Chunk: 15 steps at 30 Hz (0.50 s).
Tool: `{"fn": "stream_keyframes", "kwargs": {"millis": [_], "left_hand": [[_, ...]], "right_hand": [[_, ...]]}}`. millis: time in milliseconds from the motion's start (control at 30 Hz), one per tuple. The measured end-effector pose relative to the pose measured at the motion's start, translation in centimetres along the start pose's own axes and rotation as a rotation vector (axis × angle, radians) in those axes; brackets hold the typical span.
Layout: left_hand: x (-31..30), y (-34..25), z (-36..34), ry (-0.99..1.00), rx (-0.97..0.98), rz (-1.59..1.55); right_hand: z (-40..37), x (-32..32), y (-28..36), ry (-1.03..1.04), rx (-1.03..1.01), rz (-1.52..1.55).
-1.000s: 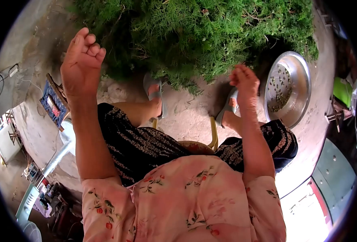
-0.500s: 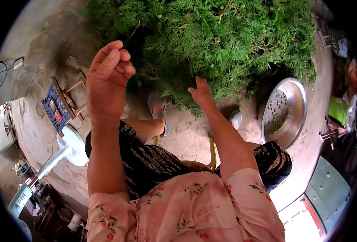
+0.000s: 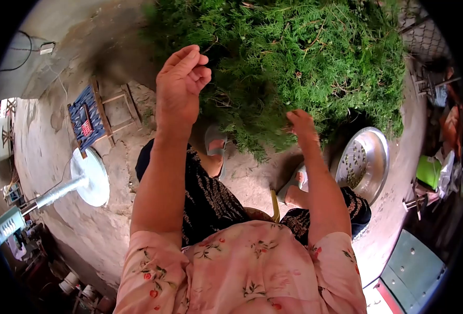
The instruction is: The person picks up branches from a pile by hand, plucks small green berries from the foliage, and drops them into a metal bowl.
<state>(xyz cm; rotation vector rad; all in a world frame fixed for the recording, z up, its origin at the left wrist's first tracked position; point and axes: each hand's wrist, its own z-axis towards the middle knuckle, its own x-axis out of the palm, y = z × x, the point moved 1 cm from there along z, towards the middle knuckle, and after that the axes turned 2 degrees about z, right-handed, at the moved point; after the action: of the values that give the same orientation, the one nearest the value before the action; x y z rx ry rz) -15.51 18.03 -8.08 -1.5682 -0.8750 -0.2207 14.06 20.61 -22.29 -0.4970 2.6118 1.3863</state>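
Flanking green branches (image 3: 326, 63) on rough floor (image 3: 246, 182): metal basin (image 3: 379, 162), woven stool (image 3: 79, 112).

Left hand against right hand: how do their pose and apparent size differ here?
The left hand looks larger and sits higher in view; the right hand looks smaller and lower. The left hand is held up, fingers curled; the right hand reaches to the lower edge of the green branches, its grip unclear. Both are bare.

My pink blouse (image 3: 289, 230) with red and green sprigs (image 3: 262, 246), my black trousers (image 3: 210, 201) streaked beige, green branches (image 3: 326, 63), silver basin (image 3: 376, 162), blue-patterned seat (image 3: 76, 119)
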Motion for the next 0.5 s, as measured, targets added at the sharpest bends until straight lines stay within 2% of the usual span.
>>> {"fn": "stream_keyframes", "kwargs": {"millis": [167,300,433,500], "left_hand": [[-1.5,-1.7,-1.9,-0.109,0.009,-0.035],[-1.9,-3.0,-4.3,-0.202,0.038,0.024],[-1.0,-2.7,-7.2,-0.143,0.085,0.079],[0.1,-2.0,-9.5,-0.088,0.077,0.159]], "right_hand": [[-2.6,-3.5,2.5,-0.064,-0.048,0.423],[-5.2,-5.6,5.0,-0.107,-0.148,0.517],[-7.5,-7.4,6.2,-0.096,-0.226,0.583],[-9.2,-7.8,7.0,-0.044,-0.179,0.68]]}}
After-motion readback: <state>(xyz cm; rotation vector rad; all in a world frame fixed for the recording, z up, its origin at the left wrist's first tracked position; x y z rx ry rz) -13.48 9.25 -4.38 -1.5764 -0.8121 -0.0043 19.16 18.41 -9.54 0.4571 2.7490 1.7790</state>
